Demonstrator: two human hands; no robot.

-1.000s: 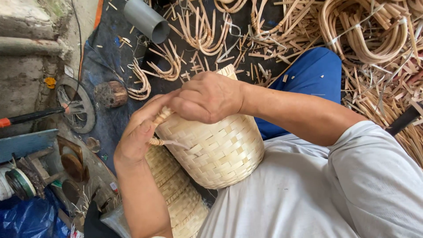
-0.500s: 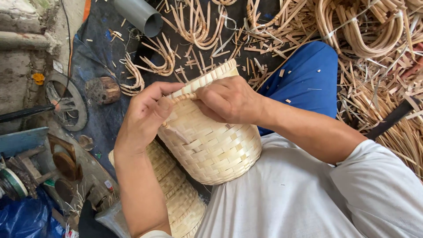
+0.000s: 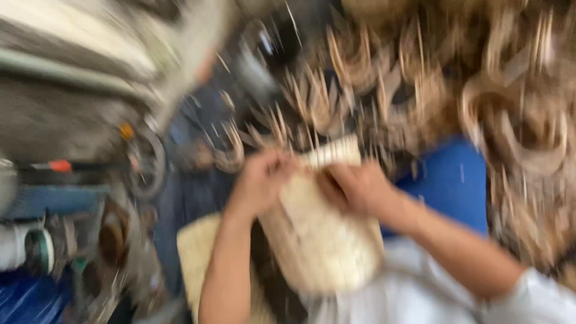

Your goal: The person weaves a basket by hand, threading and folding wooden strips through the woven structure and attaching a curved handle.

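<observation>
The view is heavily blurred by motion. A pale woven bamboo basket rests against my lap, its open rim pointing up and away. My left hand grips the rim on the left side. My right hand holds the rim on the right, fingers curled over the edge. A second flat woven piece lies under my left forearm.
Heaps of curved bamboo strips cover the ground ahead and to the right. My blue trouser leg shows beside the basket. On the left are a grey wheel-like part, a red-handled tool and blue plastic.
The camera has swung and the picture has blurred. Both hands stay on the basket rim, which has shifted lower and toward the middle of the view.
</observation>
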